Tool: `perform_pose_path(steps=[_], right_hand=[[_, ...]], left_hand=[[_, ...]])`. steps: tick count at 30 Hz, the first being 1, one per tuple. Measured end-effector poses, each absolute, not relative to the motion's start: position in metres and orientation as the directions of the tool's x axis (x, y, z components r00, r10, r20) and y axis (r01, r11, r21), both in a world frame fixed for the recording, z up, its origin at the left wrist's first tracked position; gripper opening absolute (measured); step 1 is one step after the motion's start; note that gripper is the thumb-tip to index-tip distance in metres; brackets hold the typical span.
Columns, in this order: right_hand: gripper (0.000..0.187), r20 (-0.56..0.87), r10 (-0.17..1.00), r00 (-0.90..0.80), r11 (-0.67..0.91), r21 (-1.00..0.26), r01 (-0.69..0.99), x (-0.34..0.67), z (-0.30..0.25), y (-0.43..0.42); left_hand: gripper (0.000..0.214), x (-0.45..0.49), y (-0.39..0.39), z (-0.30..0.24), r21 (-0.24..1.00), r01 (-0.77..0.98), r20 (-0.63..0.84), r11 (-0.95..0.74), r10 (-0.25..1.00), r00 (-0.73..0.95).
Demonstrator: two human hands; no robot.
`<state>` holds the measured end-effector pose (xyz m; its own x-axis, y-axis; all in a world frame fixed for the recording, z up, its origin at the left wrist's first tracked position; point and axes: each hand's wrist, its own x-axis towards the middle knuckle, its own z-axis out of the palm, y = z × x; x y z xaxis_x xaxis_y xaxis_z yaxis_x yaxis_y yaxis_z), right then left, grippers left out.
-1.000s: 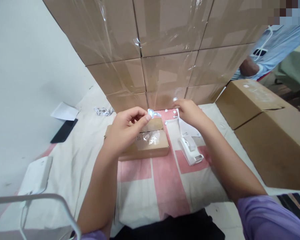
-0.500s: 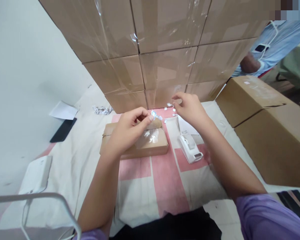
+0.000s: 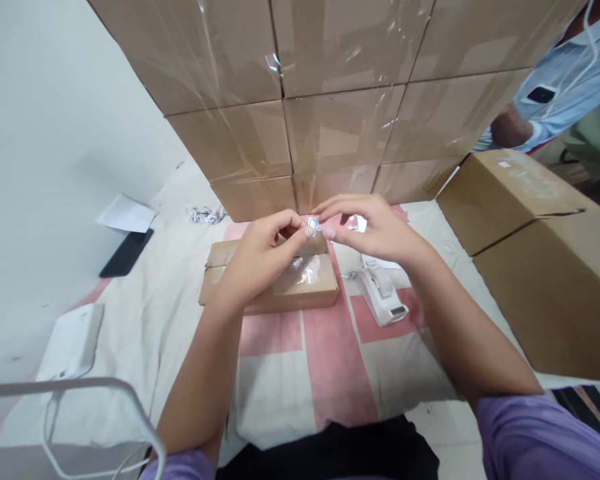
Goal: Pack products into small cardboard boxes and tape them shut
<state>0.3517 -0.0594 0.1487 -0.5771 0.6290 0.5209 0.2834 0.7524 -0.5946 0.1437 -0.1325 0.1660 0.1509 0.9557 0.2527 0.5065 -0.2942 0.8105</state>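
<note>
Over a flat cardboard box (image 3: 307, 297), my left hand (image 3: 265, 250) pinches a small white tag with a blue border (image 3: 313, 225) between thumb and fingertips. My right hand (image 3: 367, 230) comes in from the other side, its fingers apart and their tips close to the tag; whether they touch it I cannot tell. Clear tape shines on top of the flat box. Right of the box, below my right hand, stands a white tape dispenser or label device (image 3: 383, 297). Small white scraps (image 3: 353, 227) lie behind my right hand, partly hidden by it.
Stacked, taped cartons (image 3: 345, 127) rise behind my hands. A large carton (image 3: 540, 267) stands at right, with a person's blue sleeve (image 3: 580, 73) beyond. At left are a black flat device (image 3: 127, 255), a paper (image 3: 126, 213), a white box-shaped device (image 3: 77, 340) and a white metal rail (image 3: 80, 385).
My right hand has moved left and closer to the tag, and its fingers have spread from a near pinch. My left hand keeps its hold on the tag.
</note>
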Motion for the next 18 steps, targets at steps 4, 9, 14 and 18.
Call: perform_pose_path(steps=[4,9,14,18], right_hand=[[0.018,0.586,0.578,-0.569,0.793,-0.569,0.22,0.344,0.153,-0.074],[0.014,0.672,0.512,-0.535,0.858,-0.424,0.289,0.343,0.149,-0.078],[0.019,0.739,0.499,-0.453,0.861,-0.362,0.356,0.352,0.148,-0.064],[0.027,0.714,0.63,-0.304,0.761,-0.489,0.427,0.366,0.15,-0.048]], left_hand=[[0.026,0.143,-0.131,0.164,0.83,0.471,0.252,-0.297,0.955,0.158],[0.025,0.144,-0.133,0.168,0.81,0.496,0.279,-0.312,0.95,0.143],[0.027,0.14,-0.138,0.173,0.804,0.529,0.264,-0.271,0.96,0.09],[0.026,0.133,-0.139,0.177,0.795,0.552,0.262,-0.251,0.963,0.061]])
